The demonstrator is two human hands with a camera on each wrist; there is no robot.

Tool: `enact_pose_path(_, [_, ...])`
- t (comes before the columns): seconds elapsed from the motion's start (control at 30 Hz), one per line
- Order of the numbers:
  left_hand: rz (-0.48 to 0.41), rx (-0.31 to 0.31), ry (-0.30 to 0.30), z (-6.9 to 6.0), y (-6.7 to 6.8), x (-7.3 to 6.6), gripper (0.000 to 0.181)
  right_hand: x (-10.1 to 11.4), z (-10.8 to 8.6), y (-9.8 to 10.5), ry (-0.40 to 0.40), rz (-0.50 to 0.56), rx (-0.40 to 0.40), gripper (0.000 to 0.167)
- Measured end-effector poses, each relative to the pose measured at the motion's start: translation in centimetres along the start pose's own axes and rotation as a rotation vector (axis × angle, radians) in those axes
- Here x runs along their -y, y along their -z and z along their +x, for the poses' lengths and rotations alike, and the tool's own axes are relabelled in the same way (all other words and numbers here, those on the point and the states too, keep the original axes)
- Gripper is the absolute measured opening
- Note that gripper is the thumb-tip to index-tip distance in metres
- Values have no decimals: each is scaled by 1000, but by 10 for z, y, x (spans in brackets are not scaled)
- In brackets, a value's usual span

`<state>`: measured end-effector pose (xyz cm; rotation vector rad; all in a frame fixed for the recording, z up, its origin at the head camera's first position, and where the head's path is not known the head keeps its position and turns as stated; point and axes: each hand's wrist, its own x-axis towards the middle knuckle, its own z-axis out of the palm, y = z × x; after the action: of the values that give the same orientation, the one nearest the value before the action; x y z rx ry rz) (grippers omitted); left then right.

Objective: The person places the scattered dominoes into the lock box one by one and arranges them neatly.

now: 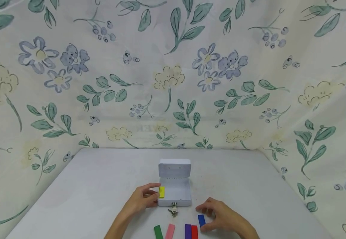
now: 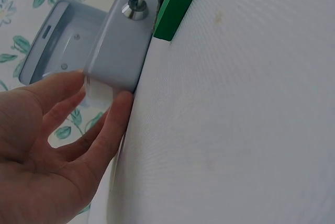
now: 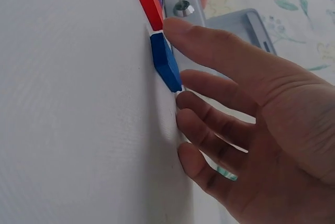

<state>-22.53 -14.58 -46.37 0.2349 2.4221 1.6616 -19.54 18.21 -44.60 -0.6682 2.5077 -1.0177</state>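
A small pale grey metal box [image 1: 183, 202] stands with its lid [image 1: 174, 170] raised. Inside it, against the left wall, is a yellow block [image 1: 162, 192]. My left hand [image 1: 143, 199] rests its fingertips on the box's left side; in the left wrist view its fingers reach the box's corner edges. Right of the box, my right hand [image 1: 220, 215] spans a blue block [image 1: 201, 220], thumb near one end and forefinger near the other. The right wrist view shows this blue block [image 3: 164, 63] on the table between the loosely bent fingers, with no firm grip visible.
Keys [image 1: 173, 210] hang from the lock on the box's front. Nearer the table's front edge lie a green block [image 1: 158, 232], a pink block [image 1: 170, 231], and a purple block [image 1: 188, 231] beside a red block [image 1: 194, 232]. Flowered cloth [image 1: 173, 66] surrounds the white table [image 1: 110, 169].
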Motion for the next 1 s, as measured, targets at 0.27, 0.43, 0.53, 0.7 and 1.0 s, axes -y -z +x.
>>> enact_pose_path(0.27, [-5, 2, -8, 0, 1, 1, 49, 0, -1, 1, 11, -2, 9, 40])
enact_pose_path(0.43, [-21, 3, -9, 0, 1, 0, 49, 0, -2, 3, 20, -3, 20, 37])
enact_pose_path(0.53, [-27, 2, -13, -1, 1, 0, 49, -1, -3, 4, 8, 10, 27, 34])
enact_pose_path(0.7, [-25, 2, -16, -2, 1, 1, 48, -1, -4, 4, 4, 31, 40, 33])
enact_pose_path(1.0, [-24, 2, -21, -4, 1, 0, 49, -1, -3, 4, -5, 28, 31, 32])
